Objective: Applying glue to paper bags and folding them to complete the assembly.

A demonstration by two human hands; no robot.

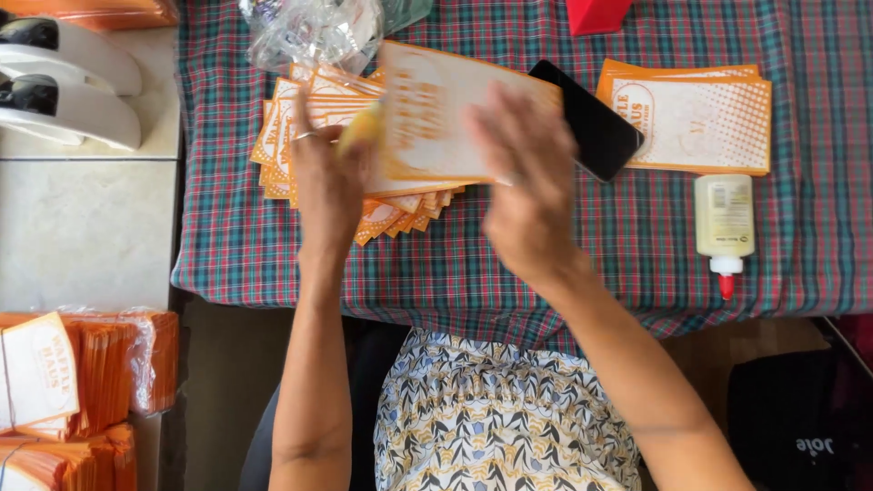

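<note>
Head view, looking down on a seated person's two bare hands over a tabletop (436, 273) covered with a plaid cloth.

Left hand (326, 177): fingers curled about the left edge of an orange-and-white printed card (436, 114), with a small yellow object, too blurred to identify, pinched against that edge. A ring shows on one finger.

Right hand (526, 186): blurred; fingers spread and flat, lying over the lower right part of the same card. Whether it presses or only brushes the card cannot be told.

The card is held tilted above a fanned heap of like cards (300, 118), which lies on the cloth just beneath and to the left of the hands. A dark phone (596, 123) rests face up just right of the held card, partly under its corner. Further right lies a neat stack of cards (696, 118), and near it, towards the person, a glue bottle (724, 223) on its side with its red tip pointing at the tabletop's near edge. Crumpled clear plastic wrap (305, 32) sits beyond the heap. On the floor at lower left stand wrapped bundles of cards (91, 373).
</note>
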